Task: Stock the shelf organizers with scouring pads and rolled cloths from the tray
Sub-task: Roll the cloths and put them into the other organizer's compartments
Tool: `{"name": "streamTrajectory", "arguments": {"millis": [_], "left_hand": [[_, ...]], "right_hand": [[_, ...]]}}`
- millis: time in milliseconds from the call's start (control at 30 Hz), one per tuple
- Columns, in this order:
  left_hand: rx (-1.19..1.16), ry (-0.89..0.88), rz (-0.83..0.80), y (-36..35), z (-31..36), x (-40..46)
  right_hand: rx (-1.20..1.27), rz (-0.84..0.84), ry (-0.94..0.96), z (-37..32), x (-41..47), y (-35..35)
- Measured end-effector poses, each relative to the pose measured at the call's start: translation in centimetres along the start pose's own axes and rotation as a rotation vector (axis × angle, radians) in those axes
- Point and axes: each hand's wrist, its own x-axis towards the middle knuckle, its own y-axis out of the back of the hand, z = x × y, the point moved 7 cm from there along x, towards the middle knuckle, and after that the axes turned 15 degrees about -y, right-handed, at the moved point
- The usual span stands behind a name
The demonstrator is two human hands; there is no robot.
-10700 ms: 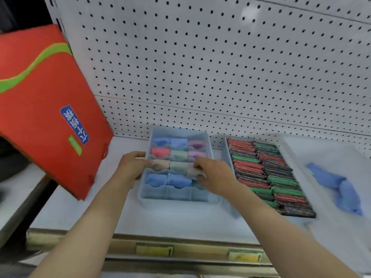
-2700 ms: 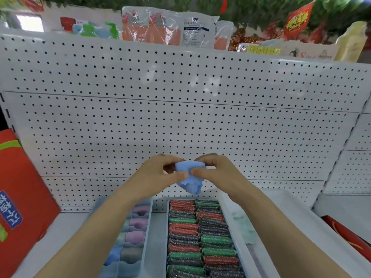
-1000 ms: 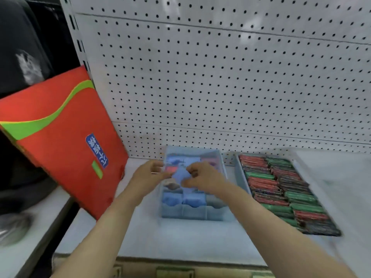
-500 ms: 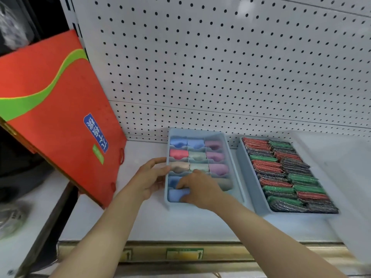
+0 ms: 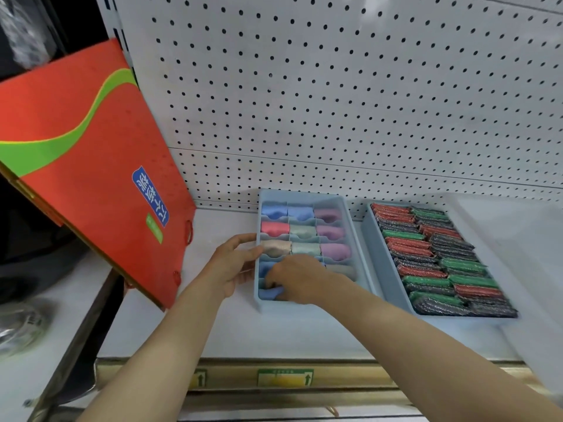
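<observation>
**A:** What does the head camera give you?

**B:** I see a divided blue organizer (image 5: 347, 208) on the white shelf (image 5: 213, 324), filled with rolled cloths (image 5: 332, 232) in blue, red, green, pink and beige. My left hand (image 5: 233, 266) sits at the organizer's left wall, fingers loosely curved against it, thumb by the beige roll (image 5: 275, 248).

**A:** And the other hand?

**B:** My right hand (image 5: 300, 278) is down in the near-left compartments, fingers curled onto a blue rolled cloth (image 5: 274, 292) in the front corner. I'd call that a grip on it, though the fingertips are hidden under the knuckles.

**A:** Where are the scouring pads?

**B:** Packed in rows in a second blue organizer (image 5: 373, 251) just right of the first: red, green and dark scouring pads (image 5: 432, 257). Right of that lies a pale tray (image 5: 524, 245), blurred at the edge.

**A:** Anything else?

**B:** A red box (image 5: 82, 166) with a green wave leans at the left, and the white pegboard (image 5: 335, 102) stands behind everything.
</observation>
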Motion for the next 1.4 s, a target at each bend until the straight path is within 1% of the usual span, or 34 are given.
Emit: {"name": "streamTrajectory", "arguments": {"millis": [100, 233, 333, 367, 400, 467, 500, 533, 600, 667, 733, 800, 867, 900, 933, 1000, 1067, 1167, 1233, 1267, 1333, 1400], "left_hand": [[0.016, 0.003, 0.013, 0.1, 0.0, 0.0], [0.077, 0.018, 0.045, -0.2, 0.3, -0.1], [0.191, -0.013, 0.080, -0.7, 1.1, 0.0], [0.262, -0.038, 0.116, -0.8, 1.5, 0.1], [0.368, -0.077, 0.168, -1.0, 2.0, 0.4], [0.658, -0.186, 0.283, -2.4, 3.9, 0.6], [0.779, -0.266, 0.314, -4.2, 5.0, 0.6], [0.844, -0.354, 0.321, -6.5, 5.9, 0.6], [0.872, -0.527, 0.278, -12.7, 7.4, 0.2], [0.911, -0.665, 0.160, -20.0, 7.6, -0.2], [0.995, -0.761, -0.032, -27.7, 6.8, -0.9], [1.010, -0.783, -0.239, -34.6, 5.0, -2.1], [1.011, -0.786, -0.435, -40.4, 2.9, -3.5], [1.015, -0.780, -0.524, -42.8, 1.7, -4.0], [1.013, -0.757, -0.598, -44.8, 0.4, -4.4], [1.029, -0.695, -0.690, -47.5, -1.7, -4.7], [1.080, -0.689, -0.695, -48.7, -2.6, -4.7], [1.102, -0.679, -0.652, -49.0, -2.4, -4.8], [1.110, -0.638, -0.637, -49.0, -2.4, -4.9], [1.100, -0.606, -0.625, -48.9, -2.5, -5.0], [1.071, -0.558, -0.596, -48.8, -2.5, -5.2], [1.100, -0.546, -0.579, -48.9, -2.4, -5.3]], "right_hand": [[0.172, -0.046, 0.005, 0.7, -0.2, 0.0], [0.251, -0.041, -0.022, 1.2, -0.1, -0.6], [0.459, -0.161, -0.004, 2.3, -1.0, -0.8], [0.536, -0.161, -0.006, 3.3, -1.5, -0.2], [0.602, -0.125, -0.015, 4.7, -2.1, 0.6], [0.721, 0.003, -0.050, 8.5, -3.6, 3.0], [0.785, 0.070, -0.074, 10.9, -4.6, 4.3], [0.856, 0.135, -0.100, 13.7, -5.6, 5.4], [0.985, 0.277, -0.174, 19.9, -8.2, 7.1], [1.057, 0.430, -0.286, 27.0, -11.1, 7.6], [1.085, 0.531, -0.418, 34.3, -14.0, 6.8], [1.117, 0.572, -0.579, 41.5, -16.1, 4.2], [1.105, 0.559, -0.769, 47.8, -17.6, 0.7], [1.068, 0.522, -0.843, 50.2, -17.9, -1.0], [1.020, 0.460, -0.884, 52.0, -17.8, -2.8], [0.933, 0.309, -0.878, 53.7, -17.1, -6.0], [0.871, 0.210, -0.836, 54.4, -15.9, -8.3], [0.795, 0.064, -0.752, 54.4, -14.0, -10.9], [0.616, -0.048, -0.622, 53.2, -12.4, -12.3], [0.522, -0.070, -0.574, 52.8, -11.9, -12.9], [0.468, -0.025, -0.537, 52.6, -11.6, -13.0], [0.475, 0.070, -0.525, 53.1, -11.7, -12.2]]}}
